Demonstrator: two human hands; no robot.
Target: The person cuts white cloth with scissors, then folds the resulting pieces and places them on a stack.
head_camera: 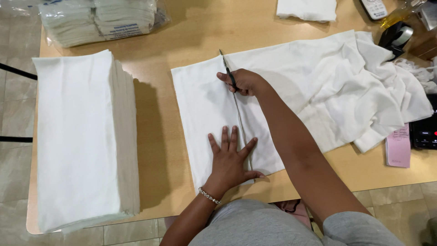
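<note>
- Cloth (296,86) lies flat on the table (159,118), white, with its right part bunched up in folds
- Scissors (229,73) are in the right hand (243,82), which is closed around the handles; the blades point away from the person, near the far edge of the cloth
- A cut line (241,123) runs through the cloth from the near edge up to the scissors
- Left hand (230,157) lies flat on the cloth with fingers spread wide, just left of the cut line, holding nothing
- I think the cut is nearly across, since the blade tips are close to the far edge
- To do this well, I would keep the left hand pressing down so the cloth does not slide or wrinkle
- The blades should stay in line with the cut, so the edge comes out straight
- Small snips near the end would help keep the last bit neat
- Fingers of the flat hand should stay off the cut line
- A tall stack (82,136) of folded white cloths sits on the left side of the table
- A bag (100,20) of more white cloths lies at the far left corner
- A pink paper (398,146) lies at the right edge, near a dark machine I cannot make out
</note>
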